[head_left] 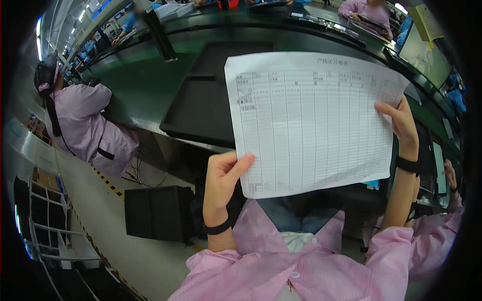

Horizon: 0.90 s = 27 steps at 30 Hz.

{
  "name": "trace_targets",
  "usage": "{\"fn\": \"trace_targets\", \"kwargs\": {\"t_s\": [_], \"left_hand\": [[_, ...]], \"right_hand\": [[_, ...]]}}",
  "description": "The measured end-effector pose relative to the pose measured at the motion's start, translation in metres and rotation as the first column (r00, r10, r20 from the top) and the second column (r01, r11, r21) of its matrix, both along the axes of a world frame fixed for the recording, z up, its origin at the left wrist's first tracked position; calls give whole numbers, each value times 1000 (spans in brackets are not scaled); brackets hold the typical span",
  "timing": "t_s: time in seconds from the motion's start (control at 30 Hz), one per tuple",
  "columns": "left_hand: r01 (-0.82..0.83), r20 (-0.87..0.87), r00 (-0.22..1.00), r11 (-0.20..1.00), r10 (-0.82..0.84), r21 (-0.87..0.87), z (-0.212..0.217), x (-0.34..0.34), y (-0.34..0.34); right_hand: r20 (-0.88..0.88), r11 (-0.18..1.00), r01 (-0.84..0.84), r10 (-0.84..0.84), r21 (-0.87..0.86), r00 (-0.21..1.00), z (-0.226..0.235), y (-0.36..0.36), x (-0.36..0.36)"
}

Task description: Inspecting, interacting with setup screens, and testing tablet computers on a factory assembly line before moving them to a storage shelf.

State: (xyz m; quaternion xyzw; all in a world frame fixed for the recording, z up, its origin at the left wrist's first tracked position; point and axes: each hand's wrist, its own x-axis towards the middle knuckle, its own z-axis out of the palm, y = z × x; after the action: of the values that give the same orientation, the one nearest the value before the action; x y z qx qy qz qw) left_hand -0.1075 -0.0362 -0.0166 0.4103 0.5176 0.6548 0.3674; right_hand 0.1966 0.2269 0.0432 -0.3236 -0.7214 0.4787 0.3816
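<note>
A white paper form (pixel 311 135) with a printed table and some handwriting is held up in front of me, tilted and slightly curled at its edges. My left hand (pixel 223 175) pinches its lower left edge, thumb on the printed side. On the upper right edge, my right hand (pixel 401 123) grips the sheet with the thumb in front and the fingers behind. Both wrists wear black bands. Behind the paper, a black tray (pixel 198 108) lies on the green worktable (pixel 125 95), partly covered by the sheet.
A black crate (pixel 155 213) stands on the floor at lower left, near a rack (pixel 47 210). One person in pink (pixel 83 108) sits at the left; another person's hand (pixel 449 173) is at far right beside a dark device. A dark post (pixel 158 35) rises from the table.
</note>
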Motion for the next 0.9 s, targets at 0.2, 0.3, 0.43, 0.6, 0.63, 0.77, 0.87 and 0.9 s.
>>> {"fn": "trace_targets", "kwargs": {"t_s": [0.2, 0.3, 0.43, 0.6, 0.63, 0.77, 0.87, 0.9], "left_hand": [[32, 58, 998, 997, -36, 69, 1, 5, 3], [48, 82, 995, 996, -55, 82, 2, 3, 5], [19, 87, 996, 997, -26, 80, 3, 2, 5], [48, 124, 991, 998, -54, 49, 1, -7, 14], [61, 142, 988, 997, -67, 47, 2, -8, 15], [27, 18, 999, 998, -28, 53, -1, -17, 24], [98, 132, 985, 989, -113, 111, -2, -29, 33], [58, 93, 993, 993, -68, 107, -8, -33, 40]], "right_hand": [[-49, 998, -55, 55, -11, 997, 9, -7, -12], [-78, 995, -84, 80, -50, 994, 12, -5, -19], [-131, 997, -63, 57, -38, 990, 17, -1, -26], [-120, 999, 17, -14, 29, 993, 25, 6, -38], [-119, 999, 15, -10, 44, 993, 29, 9, -38], [-124, 998, 47, -41, 51, 992, 42, 14, -39], [-156, 986, 30, -4, 163, 988, 50, 54, -49], [-270, 991, 37, -1, 127, 963, 54, 63, -56]]}}
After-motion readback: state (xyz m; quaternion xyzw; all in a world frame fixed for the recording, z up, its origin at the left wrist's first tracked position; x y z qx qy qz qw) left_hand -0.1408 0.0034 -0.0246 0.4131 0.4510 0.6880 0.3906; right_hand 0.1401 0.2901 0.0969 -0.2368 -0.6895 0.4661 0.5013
